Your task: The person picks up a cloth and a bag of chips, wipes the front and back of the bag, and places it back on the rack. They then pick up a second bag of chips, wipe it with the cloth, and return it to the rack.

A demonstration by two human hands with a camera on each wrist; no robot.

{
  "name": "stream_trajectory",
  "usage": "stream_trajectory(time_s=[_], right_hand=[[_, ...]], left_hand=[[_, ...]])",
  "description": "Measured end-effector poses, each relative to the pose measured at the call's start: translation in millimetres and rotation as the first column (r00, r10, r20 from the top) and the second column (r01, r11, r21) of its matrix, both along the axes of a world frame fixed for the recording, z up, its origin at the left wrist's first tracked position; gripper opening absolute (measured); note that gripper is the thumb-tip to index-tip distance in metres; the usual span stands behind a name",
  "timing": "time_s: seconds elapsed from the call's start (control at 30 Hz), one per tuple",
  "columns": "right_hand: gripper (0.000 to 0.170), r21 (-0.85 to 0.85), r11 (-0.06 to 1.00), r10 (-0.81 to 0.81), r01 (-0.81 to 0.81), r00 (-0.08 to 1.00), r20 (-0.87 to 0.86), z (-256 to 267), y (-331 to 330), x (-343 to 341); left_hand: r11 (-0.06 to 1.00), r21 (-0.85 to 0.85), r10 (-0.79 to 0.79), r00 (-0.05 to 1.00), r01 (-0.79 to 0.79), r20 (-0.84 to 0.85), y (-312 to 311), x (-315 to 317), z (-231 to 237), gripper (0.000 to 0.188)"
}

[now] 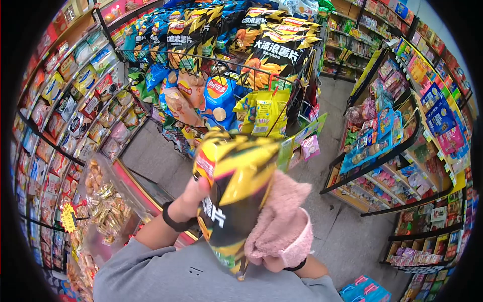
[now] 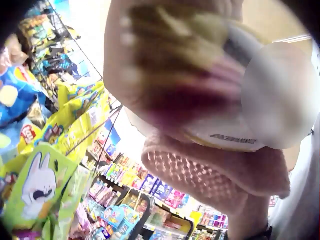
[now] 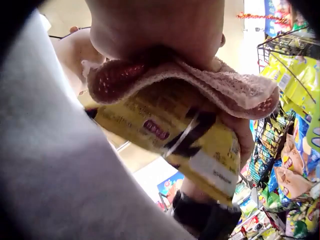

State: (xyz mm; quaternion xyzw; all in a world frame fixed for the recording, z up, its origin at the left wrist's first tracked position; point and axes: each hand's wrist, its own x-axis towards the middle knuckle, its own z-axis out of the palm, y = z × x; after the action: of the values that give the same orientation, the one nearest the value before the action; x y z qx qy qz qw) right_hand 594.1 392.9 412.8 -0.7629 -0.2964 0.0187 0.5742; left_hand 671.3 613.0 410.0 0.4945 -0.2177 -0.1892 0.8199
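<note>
Although it looks bulky, the glossy black-and-yellow plastic chip bag (image 1: 234, 194): before the grey fabric shirt (image 1: 161, 272); judged light, soft-walled, slippery, contents crushable.
Bag hold point: side edges or end seam advised, light pressure.
Fluffy pink fabric cloth (image 1: 282, 216): against the bag's right side.
Left hand (image 1: 188, 199): clamped on the bag's left side, thumb apart from fingers by its thickness.
Right hand (image 1: 274, 264): at the cloth; fingers mostly hidden, closure cannot be told.
</note>
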Motion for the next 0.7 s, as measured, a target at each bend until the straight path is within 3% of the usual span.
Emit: stream_trajectory(time_s=[0.07, 0.13, 0.17, 0.2, 0.27, 0.33, 0.37, 0.4, 0.43, 0.47, 0.5, 0.57, 0.6, 0.63, 0.67, 0.7], right_hand=[[0.029, -0.089, 0.995, 0.041, -0.033, 0.995, 0.087, 2, -8, 3], [0.036, -0.233, 0.950, -0.084, 0.206, 0.891, 0.445, 23, -13, 11], [0.037, -0.175, 0.951, -0.138, 0.255, 0.855, 0.500, -9, -10, 6], [0.039, -0.115, 0.961, -0.159, 0.251, 0.843, 0.513, 1, -4, 12], [0.037, -0.138, 0.982, -0.044, 0.132, 0.858, 0.511, -10, -9, 18], [0.036, 0.222, 0.975, -0.091, 0.021, 0.946, 0.311, -21, 3, 14], [0.031, 0.106, 0.994, -0.044, 0.025, 0.983, 0.176, -55, -4, 6], [0.033, -0.053, 0.999, 0.011, 0.000, 0.978, 0.208, -38, 0, 9], [0.035, -0.277, 0.947, 0.234, -0.162, 0.940, 0.249, -27, -4, 22], [0.038, -0.490, 0.822, 0.449, -0.291, 0.861, 0.241, -21, -8, 31], [0.038, -0.483, 0.827, 0.442, -0.287, 0.863, 0.244, -32, -5, 24], [0.042, -0.146, 0.978, 0.162, -0.151, 0.985, 0.063, -72, 7, 1], [0.042, -0.138, 0.980, 0.149, -0.140, 0.987, 0.055, -86, 14, -5], [0.040, 0.068, 0.989, 0.142, -0.134, 0.981, -0.133, -99, 24, -7], [0.039, 0.266, 0.960, 0.168, -0.086, 0.937, -0.305, -110, 35, -5], [0.038, 0.443, 0.896, 0.228, -0.004, 0.862, -0.453, -119, 44, -2]], left_hand=[[0.998, 0.008, -0.069, 0.997, 0.069, -0.028, -5, -6, -2, 0.086], [0.994, 0.024, -0.102, 0.991, 0.105, -0.091, -8, -9, -6, 0.085], [0.997, 0.031, -0.073, 0.994, 0.075, -0.076, -8, -9, -10, 0.085], [0.998, 0.039, -0.043, 0.997, 0.045, -0.061, -7, -7, -15, 0.085], [0.996, 0.077, 0.053, 0.998, -0.052, -0.016, 1, -6, -20, 0.088], [0.984, 0.034, 0.174, 0.985, -0.174, 0.005, 20, -2, -36, 0.091], [0.960, 0.124, 0.256, 0.966, -0.250, -0.039, 2, -11, 7, 0.095], [0.963, 0.108, 0.250, 0.968, -0.248, -0.013, 8, -3, 5, 0.096], [0.973, 0.005, 0.228, 0.969, -0.229, -0.093, 17, 1, -10, 0.094], [0.972, -0.097, 0.197, 0.966, -0.215, -0.168, 28, 4, -29, 0.093], [0.965, -0.082, 0.236, 0.961, -0.250, -0.145, 40, 3, -41, 0.088], [0.951, -0.142, 0.263, 0.960, -0.275, -0.098, 50, 6, -66, 0.088], [0.930, -0.211, 0.295, 0.954, -0.299, -0.055, 51, 6, -76, 0.088], [0.929, -0.109, 0.338, 0.931, -0.354, -0.137, 50, 8, -82, 0.084], [0.934, -0.108, 0.324, 0.936, -0.339, -0.134, 35, 12, -58, 0.084], [0.898, 0.090, 0.413, 0.897, -0.430, 0.157, 10, 15, -13, 0.083]])
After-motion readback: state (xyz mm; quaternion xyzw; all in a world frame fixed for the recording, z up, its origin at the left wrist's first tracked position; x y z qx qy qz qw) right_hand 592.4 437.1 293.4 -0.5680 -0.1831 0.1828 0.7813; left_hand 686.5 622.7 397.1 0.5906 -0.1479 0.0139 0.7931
